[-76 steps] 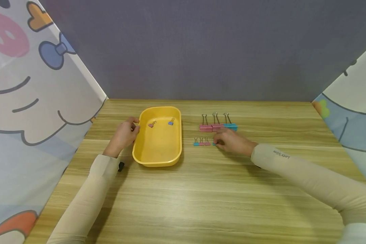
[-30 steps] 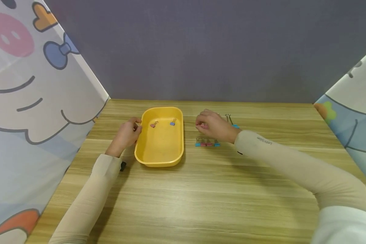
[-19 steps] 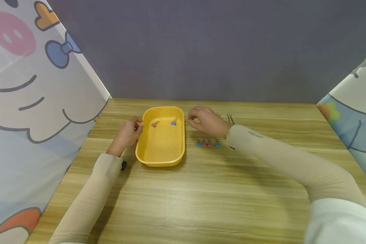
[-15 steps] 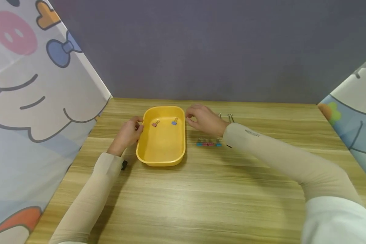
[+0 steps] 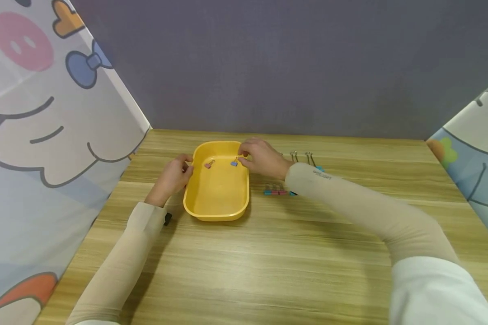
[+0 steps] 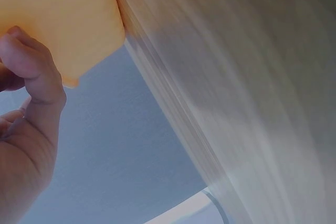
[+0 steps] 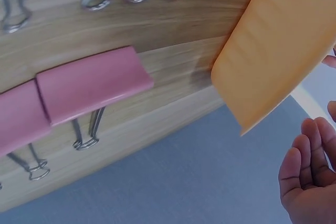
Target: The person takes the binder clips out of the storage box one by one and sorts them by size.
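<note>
A yellow tray (image 5: 216,198) stands on the wooden table, with a small pink binder clip (image 5: 208,165) and a small blue binder clip (image 5: 234,164) in it. My left hand (image 5: 172,178) holds the tray's left rim; its thumb (image 6: 21,56) is by the outer wall. Over the right rim reaches my right hand (image 5: 264,159), thumb and forefinger apart beside the blue clip's handles. Whether they touch the clip cannot be seen. Nothing shows in its loosely bent fingers (image 7: 310,150) in the right wrist view.
Right of the tray lies a row of small blue and pink binder clips (image 5: 274,192). Behind it are large binder clips, a blue one (image 5: 319,169) and pink ones (image 7: 94,85), partly hidden by the right arm in the head view. A grey wall (image 5: 268,67) closes the back.
My right hand has placed a small blue clip at the right end of the row, passed over the large clips, and moved left over the tray's rim. My left hand has stayed at the tray.
</note>
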Available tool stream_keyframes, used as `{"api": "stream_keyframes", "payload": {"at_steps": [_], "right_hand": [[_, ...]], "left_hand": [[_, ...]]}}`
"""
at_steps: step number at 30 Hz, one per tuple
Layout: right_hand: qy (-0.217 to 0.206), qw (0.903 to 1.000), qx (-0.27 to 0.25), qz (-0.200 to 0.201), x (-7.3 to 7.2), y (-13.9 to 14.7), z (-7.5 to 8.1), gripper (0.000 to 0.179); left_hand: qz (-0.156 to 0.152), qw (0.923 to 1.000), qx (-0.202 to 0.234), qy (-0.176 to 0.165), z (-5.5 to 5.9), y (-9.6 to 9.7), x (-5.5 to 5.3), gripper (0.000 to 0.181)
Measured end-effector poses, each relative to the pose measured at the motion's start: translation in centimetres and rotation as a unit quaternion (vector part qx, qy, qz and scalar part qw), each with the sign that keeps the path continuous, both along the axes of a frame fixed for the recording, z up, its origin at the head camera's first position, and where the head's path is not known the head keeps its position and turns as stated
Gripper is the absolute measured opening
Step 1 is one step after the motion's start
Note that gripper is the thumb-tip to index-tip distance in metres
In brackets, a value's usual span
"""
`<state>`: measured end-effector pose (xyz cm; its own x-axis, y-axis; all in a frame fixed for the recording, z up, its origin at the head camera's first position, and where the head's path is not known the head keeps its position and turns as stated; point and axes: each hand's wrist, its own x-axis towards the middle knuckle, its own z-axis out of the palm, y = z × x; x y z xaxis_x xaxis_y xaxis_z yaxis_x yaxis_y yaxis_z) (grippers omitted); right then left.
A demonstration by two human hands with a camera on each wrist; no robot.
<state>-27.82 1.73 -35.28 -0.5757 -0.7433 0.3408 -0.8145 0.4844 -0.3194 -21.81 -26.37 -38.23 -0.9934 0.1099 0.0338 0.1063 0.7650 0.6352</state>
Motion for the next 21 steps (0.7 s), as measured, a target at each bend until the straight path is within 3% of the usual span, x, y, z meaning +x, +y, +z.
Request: {"api": "stream_keyframes", "payload": {"at_steps": [9, 21], "right_hand": [[-0.046, 0.997, 0.059, -0.017, -0.3, -2.3, 0.1, 0.018], [-0.065, 0.9926, 0.097, -0.032, -1.5, -5.1, -0.9, 0.019]], "left_hand": [[0.007, 1.0, 0.0, 0.002, -0.1, -0.1, 0.0, 0.031], [0.006, 0.9999, 0.003, 0.011, 0.1, 0.1, 0.1, 0.03]]}}
